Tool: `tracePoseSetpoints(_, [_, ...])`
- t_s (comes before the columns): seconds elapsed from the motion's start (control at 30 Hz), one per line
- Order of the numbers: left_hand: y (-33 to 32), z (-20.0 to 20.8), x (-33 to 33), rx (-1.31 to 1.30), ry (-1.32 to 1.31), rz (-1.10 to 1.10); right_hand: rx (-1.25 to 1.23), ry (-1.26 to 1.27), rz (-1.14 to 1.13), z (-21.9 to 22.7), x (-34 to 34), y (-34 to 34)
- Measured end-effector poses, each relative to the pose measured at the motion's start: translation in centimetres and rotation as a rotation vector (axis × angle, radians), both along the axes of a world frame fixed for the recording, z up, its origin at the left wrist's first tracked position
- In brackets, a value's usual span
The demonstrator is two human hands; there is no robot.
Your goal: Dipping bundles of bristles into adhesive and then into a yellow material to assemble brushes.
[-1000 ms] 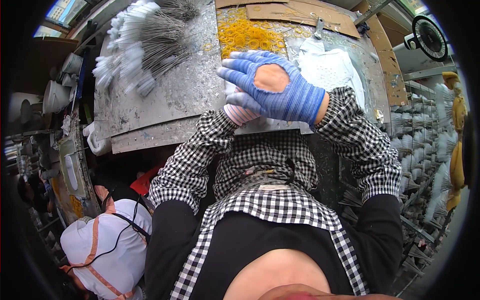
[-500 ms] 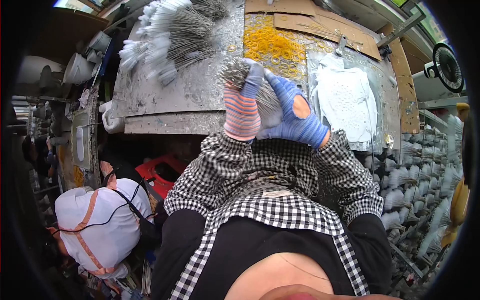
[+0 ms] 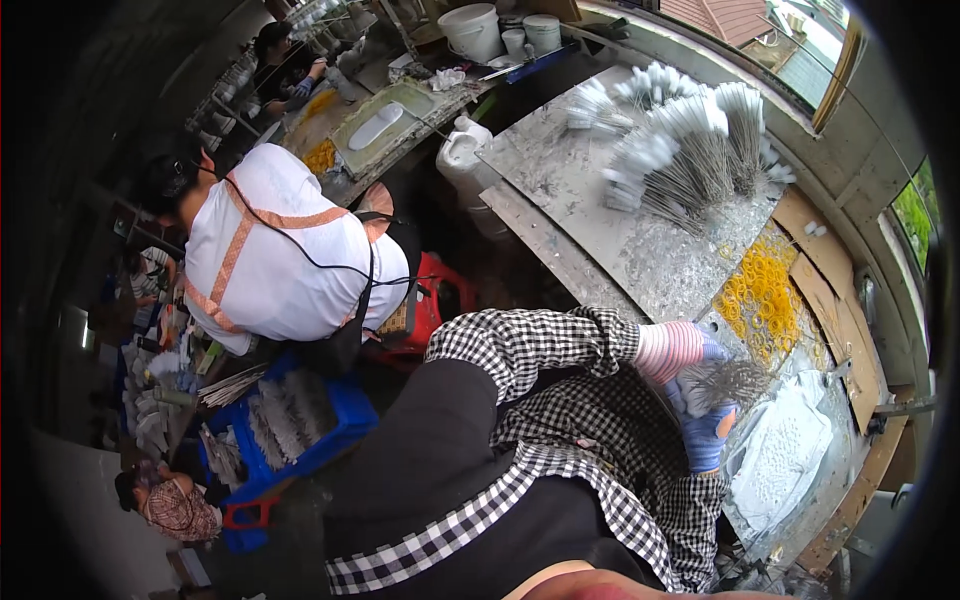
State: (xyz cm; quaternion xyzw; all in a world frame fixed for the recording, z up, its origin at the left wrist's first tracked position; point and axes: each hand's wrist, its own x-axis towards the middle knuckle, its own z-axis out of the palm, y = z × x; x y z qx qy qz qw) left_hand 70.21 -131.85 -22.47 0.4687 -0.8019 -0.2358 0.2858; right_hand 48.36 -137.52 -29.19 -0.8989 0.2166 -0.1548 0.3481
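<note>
On my feed the worktop (image 3: 570, 175) fills the upper right. A big pile of white-tipped wires (image 3: 690, 165) lies across its far part; a white pad (image 3: 785, 445) lies nearer the right hand. I have both gloved hands at the worktop's near edge: left hand (image 3: 690, 348) and right hand (image 3: 705, 435), each grip grasping the wire bundle (image 3: 735, 380) between them. Smallest: yellow rings (image 3: 765, 300), heaped between pile and pad.

Black top (image 3: 425, 460), gingham apron (image 3: 585, 412), oversleeves (image 3: 530, 345), striped gloves (image 3: 668, 350)
</note>
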Motion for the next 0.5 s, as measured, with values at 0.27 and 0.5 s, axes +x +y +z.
tracePoseSetpoints(0.27, [0.1,-0.8,-0.6,-0.075,0.175,0.034,-0.384,-0.036,-0.043,-4.5,-2.0,-1.4])
tracePoseSetpoints(0.5, [1.5,-2.0,-0.9,-0.252,0.077,0.150,0.132,-0.148,-0.154,-2.7,-2.7,0.8])
